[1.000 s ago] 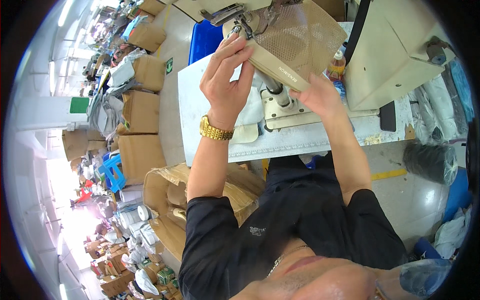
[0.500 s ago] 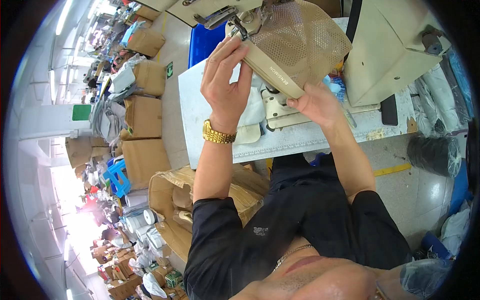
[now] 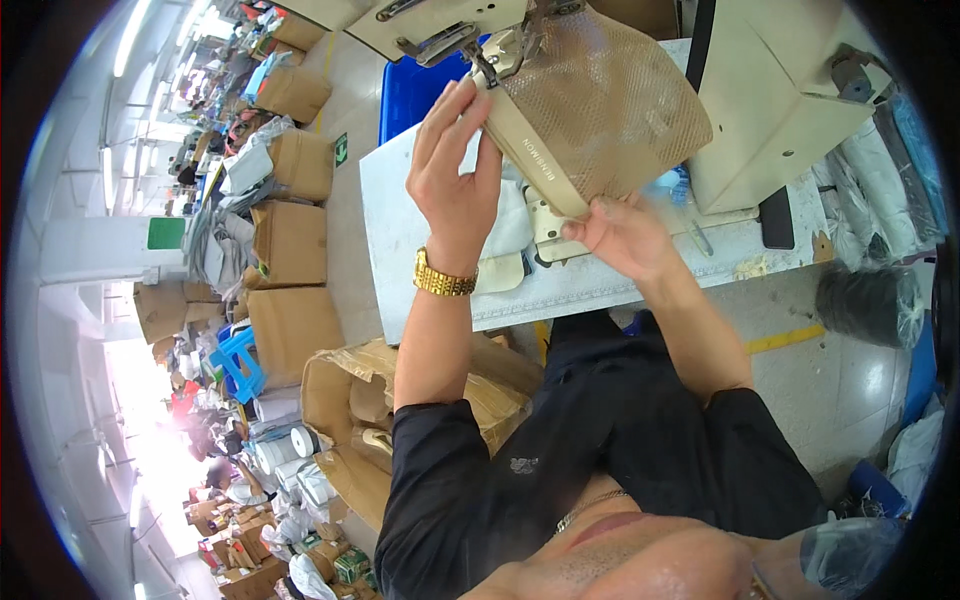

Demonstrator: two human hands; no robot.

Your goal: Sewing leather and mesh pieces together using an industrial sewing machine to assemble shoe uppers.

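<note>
A tan mesh bag (image 3: 610, 110) with a smooth beige band (image 3: 538, 160) along its edge lies under the head of a sewing machine. The band's far end is at the presser foot (image 3: 487, 72). My left hand (image 3: 455, 185), with a gold watch (image 3: 443, 272) on its wrist, holds the band close to the foot, fingers long and pressed together. Lower on the band, my right hand (image 3: 625, 235) pinches its near end between thumb and fingers. The mesh spreads to the right of the band. Part of the machine bed (image 3: 555, 232) shows beneath; the needle point is hard to make out.
The machine's pale column (image 3: 775, 110) stands on the right of the white table (image 3: 400, 230). A dark phone-like slab (image 3: 778, 220) lies beside it. A blue bin (image 3: 400, 100) stands beyond the table. An open carton (image 3: 340, 400) is beside my left arm; more cartons (image 3: 290, 245) line the left.
The band has turned a little steeper, its near end shifting left and toward me with my right hand. The mesh has swung with it. My left hand stays near the presser foot.
</note>
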